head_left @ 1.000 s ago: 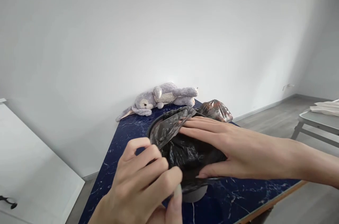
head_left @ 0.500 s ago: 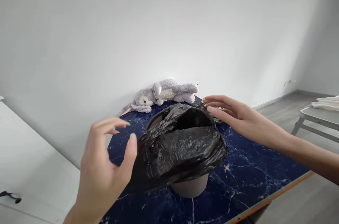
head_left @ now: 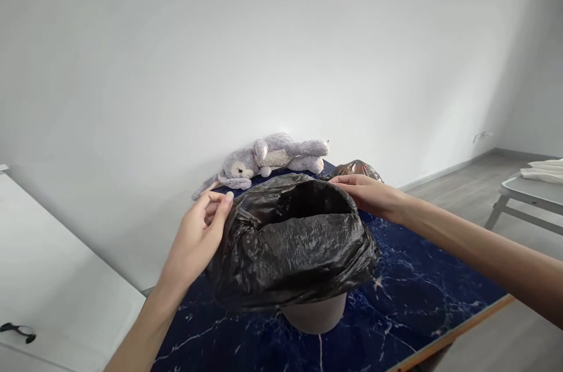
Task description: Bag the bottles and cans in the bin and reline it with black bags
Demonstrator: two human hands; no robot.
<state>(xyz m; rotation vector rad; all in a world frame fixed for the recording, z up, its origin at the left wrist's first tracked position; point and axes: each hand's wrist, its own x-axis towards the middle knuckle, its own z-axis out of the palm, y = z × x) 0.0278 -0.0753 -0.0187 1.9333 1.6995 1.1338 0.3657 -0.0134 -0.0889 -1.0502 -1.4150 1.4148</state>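
Note:
A black trash bag point(head_left: 303, 249) is draped over the mouth of a grey bin point(head_left: 314, 316), its dark opening facing up. Most of the bin is covered; only its lower part shows. At the bag's left side, my left hand point(head_left: 196, 237) is closed, thumb and fingers pinching the film. My right hand point(head_left: 373, 195) grips the bag's edge at the far right of the rim, with its fingertips partly hidden behind the plastic.
The bin stands on a blue marbled table point(head_left: 417, 284). A grey plush bunny point(head_left: 272, 155) lies along the wall. Behind my right hand sits a filled dark bag point(head_left: 358, 169). A white cabinet point(head_left: 57, 278) is at left, a grey folding stool point(head_left: 532, 193) at right.
My left hand has gone from open to pinching the bag, and the film now covers the bin's back-left rim. My right hand has shifted onto the rim, exposing the filled bag behind it.

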